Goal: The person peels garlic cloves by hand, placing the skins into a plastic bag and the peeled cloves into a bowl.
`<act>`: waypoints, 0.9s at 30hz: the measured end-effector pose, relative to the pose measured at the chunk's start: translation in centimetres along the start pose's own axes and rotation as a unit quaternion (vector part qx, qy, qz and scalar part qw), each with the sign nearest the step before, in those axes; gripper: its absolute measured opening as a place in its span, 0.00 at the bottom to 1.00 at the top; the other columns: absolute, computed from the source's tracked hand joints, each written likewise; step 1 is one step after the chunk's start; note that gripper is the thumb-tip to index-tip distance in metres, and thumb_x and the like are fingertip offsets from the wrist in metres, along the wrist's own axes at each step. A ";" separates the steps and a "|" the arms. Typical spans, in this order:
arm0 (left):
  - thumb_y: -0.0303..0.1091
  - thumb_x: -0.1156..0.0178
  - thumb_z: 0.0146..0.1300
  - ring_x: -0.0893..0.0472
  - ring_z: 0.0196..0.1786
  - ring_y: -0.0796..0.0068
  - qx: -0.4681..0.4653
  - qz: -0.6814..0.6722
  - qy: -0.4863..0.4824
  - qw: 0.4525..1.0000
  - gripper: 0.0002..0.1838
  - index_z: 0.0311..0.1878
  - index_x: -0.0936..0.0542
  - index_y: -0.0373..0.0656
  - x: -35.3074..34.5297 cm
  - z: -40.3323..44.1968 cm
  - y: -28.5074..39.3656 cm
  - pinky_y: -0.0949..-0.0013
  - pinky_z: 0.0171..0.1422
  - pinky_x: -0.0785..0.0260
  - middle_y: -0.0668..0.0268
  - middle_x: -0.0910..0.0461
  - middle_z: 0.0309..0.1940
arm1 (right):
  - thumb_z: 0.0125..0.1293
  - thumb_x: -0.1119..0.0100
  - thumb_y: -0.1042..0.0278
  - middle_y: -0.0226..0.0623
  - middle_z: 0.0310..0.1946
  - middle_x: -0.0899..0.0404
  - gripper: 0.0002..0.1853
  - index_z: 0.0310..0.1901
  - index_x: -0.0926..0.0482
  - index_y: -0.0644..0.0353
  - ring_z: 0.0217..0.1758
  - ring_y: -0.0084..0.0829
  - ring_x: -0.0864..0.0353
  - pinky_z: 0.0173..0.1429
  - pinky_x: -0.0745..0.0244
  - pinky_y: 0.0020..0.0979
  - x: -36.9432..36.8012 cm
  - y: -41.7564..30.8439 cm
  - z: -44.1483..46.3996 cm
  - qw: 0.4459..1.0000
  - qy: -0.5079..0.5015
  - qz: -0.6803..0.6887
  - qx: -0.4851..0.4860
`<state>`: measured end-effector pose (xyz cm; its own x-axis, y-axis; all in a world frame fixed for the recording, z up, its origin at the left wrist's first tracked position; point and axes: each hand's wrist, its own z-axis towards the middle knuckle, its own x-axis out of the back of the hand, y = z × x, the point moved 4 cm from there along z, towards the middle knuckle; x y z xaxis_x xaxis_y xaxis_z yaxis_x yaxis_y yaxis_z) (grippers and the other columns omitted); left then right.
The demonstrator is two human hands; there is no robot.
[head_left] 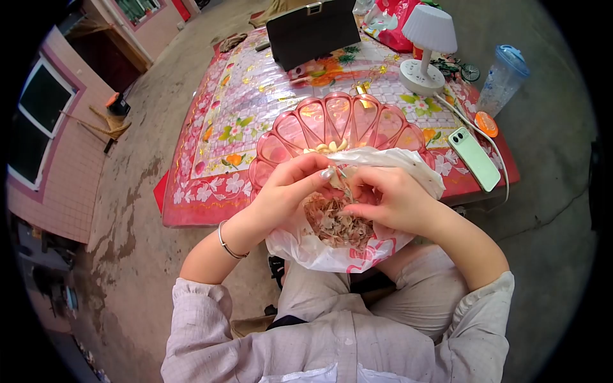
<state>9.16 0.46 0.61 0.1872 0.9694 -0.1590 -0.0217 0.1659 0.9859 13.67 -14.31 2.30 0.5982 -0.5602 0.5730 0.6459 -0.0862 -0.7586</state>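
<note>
Both my hands meet above a white plastic bag [306, 249] with pink print, which lies open on my lap and against the table edge. Dry garlic skins [338, 225] are heaped inside it. My left hand [297, 184] pinches a garlic clove between thumb and fingers, the clove being mostly hidden. Curled in beside it, my right hand [391, 199] grips the papery skin at the clove with its fingertips. Just beyond the bag, a pink scalloped plate [290, 131] holds several pale peeled garlic cloves [329, 147].
On the flowered tablecloth [211, 153] stand a black tablet case [313, 35], a white lamp [424, 64] with its cable, and a lidded tumbler [503, 80]. A pale green phone [474, 159] lies at the right, near an orange round lid [486, 124]. A red bag [389, 25] sits behind.
</note>
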 end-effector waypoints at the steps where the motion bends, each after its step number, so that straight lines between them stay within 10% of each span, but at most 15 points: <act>1: 0.31 0.52 0.61 0.25 0.38 0.77 0.000 0.005 -0.010 1.000 0.09 0.42 0.30 0.36 0.1 0.0 0.1 0.73 0.44 0.32 0.64 0.26 0.35 | 0.48 0.39 0.69 0.36 0.20 0.28 0.09 0.22 0.30 0.62 0.24 0.30 0.28 0.29 0.33 0.29 0.1 0.1 0.1 1.000 0.017 0.008 0.001; 27: 0.22 0.48 0.57 0.27 0.40 0.81 -0.118 0.209 -0.132 0.962 0.11 0.43 0.35 0.38 0.1 0.5 1.0 0.76 0.43 0.33 0.67 0.28 0.34 | 0.60 0.48 0.67 0.30 0.24 0.27 0.08 0.35 0.27 0.63 0.24 0.17 0.31 0.29 0.35 0.21 -0.5 0.7 -0.3 0.985 -0.013 0.164 -0.055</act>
<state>9.67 0.66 1.59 0.3554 0.8861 0.2974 -0.3651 -0.1613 0.9169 13.68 -14.31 1.34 0.7787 -0.5517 0.2988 0.3621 0.0062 -0.9321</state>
